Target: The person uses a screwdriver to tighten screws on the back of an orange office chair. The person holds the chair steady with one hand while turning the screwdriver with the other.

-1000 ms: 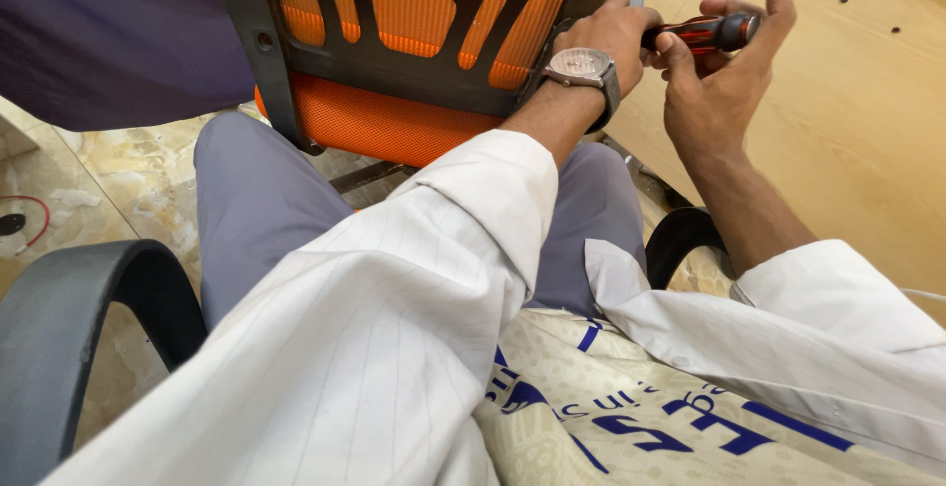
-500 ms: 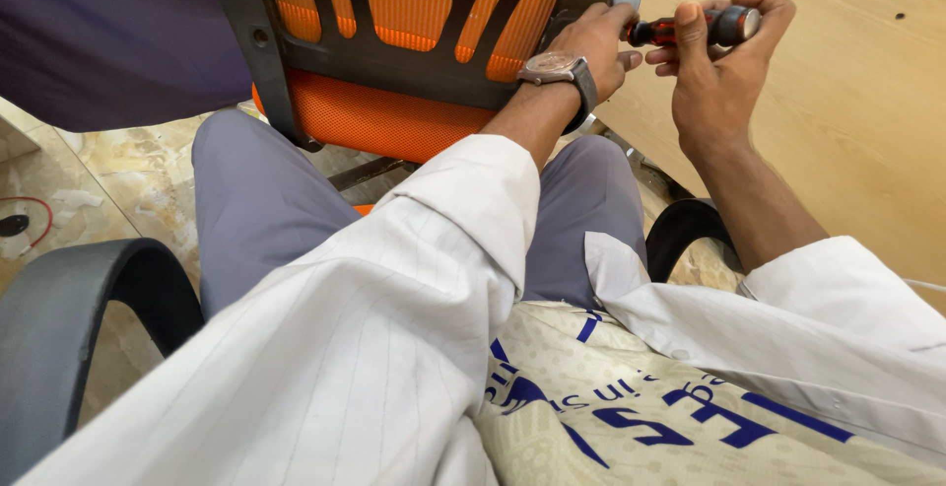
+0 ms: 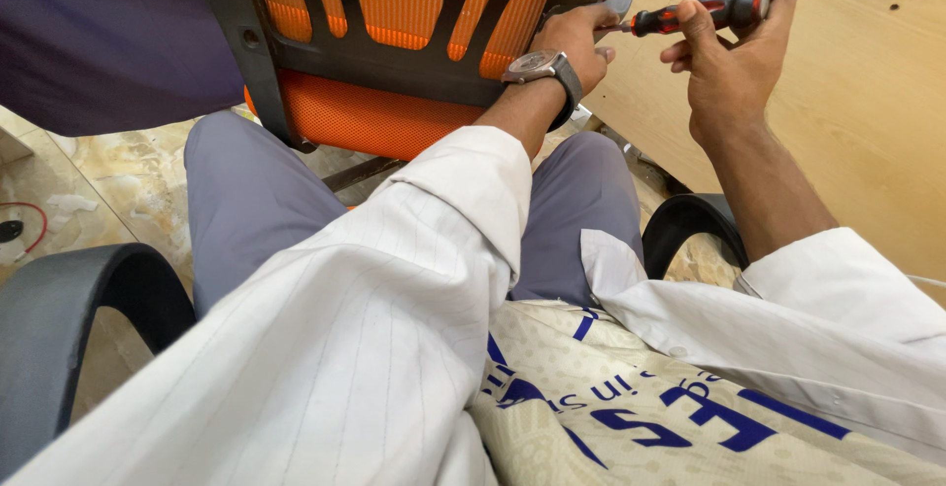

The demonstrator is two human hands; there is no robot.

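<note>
An orange mesh chair back [image 3: 404, 13] with a black frame stands in front of my knees. My left hand [image 3: 576, 42], with a wristwatch on the wrist, grips the frame's right edge and touches the tip end of a screwdriver. The screwdriver [image 3: 695, 15] has a red and black handle and lies level, pointing left at the frame. My right hand [image 3: 729, 57] is closed around that handle, to the right of the chair back. The screwdriver's metal tip is hidden behind my left fingers.
I sit in a chair with black armrests at the left [image 3: 69, 309] and at the right [image 3: 690, 225]. A light wooden panel [image 3: 857, 121] lies to the right. A marbled tile floor [image 3: 108, 180] shows at the left, and dark purple cloth [image 3: 99, 33] hangs at upper left.
Both hands have stayed at the chair frame's right edge. My right hand has turned on the screwdriver handle, so its grip and finger positions differ. The view has shifted slightly.
</note>
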